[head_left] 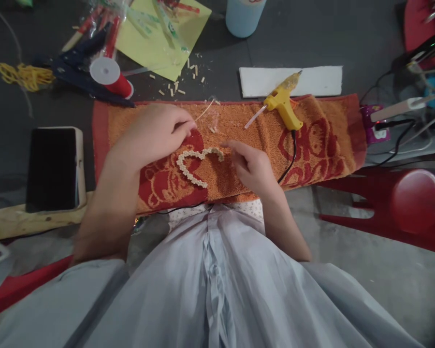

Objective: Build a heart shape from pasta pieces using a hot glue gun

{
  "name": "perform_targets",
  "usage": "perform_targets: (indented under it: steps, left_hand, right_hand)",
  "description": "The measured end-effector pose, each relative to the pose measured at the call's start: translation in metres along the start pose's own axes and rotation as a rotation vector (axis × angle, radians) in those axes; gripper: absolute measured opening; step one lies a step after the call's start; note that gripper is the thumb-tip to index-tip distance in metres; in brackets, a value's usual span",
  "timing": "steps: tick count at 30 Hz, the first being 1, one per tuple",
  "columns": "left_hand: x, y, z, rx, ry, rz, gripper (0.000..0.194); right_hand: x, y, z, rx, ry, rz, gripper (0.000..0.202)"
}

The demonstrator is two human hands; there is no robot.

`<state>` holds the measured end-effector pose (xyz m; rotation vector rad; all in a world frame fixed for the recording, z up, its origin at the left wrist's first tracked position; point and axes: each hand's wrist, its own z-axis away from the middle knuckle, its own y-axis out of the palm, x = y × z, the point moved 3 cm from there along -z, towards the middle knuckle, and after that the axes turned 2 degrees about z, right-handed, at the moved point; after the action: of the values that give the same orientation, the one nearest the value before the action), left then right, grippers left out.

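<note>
A heart-shaped outline of small pale bead-like pieces (190, 177) lies on an orange and red towel, with a gap along its lower right side. My left hand (159, 129) rests on the towel above the heart's left side, finger and thumb pinched together. A thin pale strand (205, 110) runs up and right from those fingertips. By the heart's upper right end is my right hand (253, 166), its index finger stretched out over the top of the curve and its thumb apart below. The other right fingers are curled, and I cannot see whether the index fingertip touches the heart.
A yellow glue gun (284, 104) rests partly on a white strip (321, 81), its cord crossing the towel (235, 121). Cut bits (176, 87) lie beyond the towel. A red thread spool (121, 87), dark blue tool (76, 77), black tablet (53, 169) and bottle (243, 19) stand around.
</note>
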<state>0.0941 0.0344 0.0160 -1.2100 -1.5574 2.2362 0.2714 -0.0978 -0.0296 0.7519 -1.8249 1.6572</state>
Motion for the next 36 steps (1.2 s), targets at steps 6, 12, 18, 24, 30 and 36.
perform_targets:
  steps: [6,12,18,24,30,36]
  left_hand:
    - [0.016,0.011,0.045,-0.196,-0.117,0.081,0.027]
    - [0.025,0.039,0.085,-0.396,-0.255,0.227,0.028]
    - [0.023,0.067,0.107,-0.556,-0.185,0.287,0.035]
    - [0.018,0.084,0.118,-0.578,-0.162,0.261,0.04]
    - [0.017,0.084,0.119,-0.569,-0.172,0.235,0.038]
    - [0.005,0.057,0.085,-0.439,0.002,0.056,0.025]
  right_hand:
    - [-0.003,-0.003,-0.004,-0.001,0.019,0.042,0.044]
    - [-0.009,0.001,0.015,0.015,0.063,0.04,0.042]
    - [-0.005,0.013,0.033,0.006,0.053,-0.01,0.043]
    - [-0.004,0.018,0.042,-0.026,0.013,-0.003,0.042]
    - [-0.004,0.019,0.043,-0.11,0.032,0.046,0.031]
    - [-0.008,0.021,0.03,-0.219,0.122,0.186,0.023]
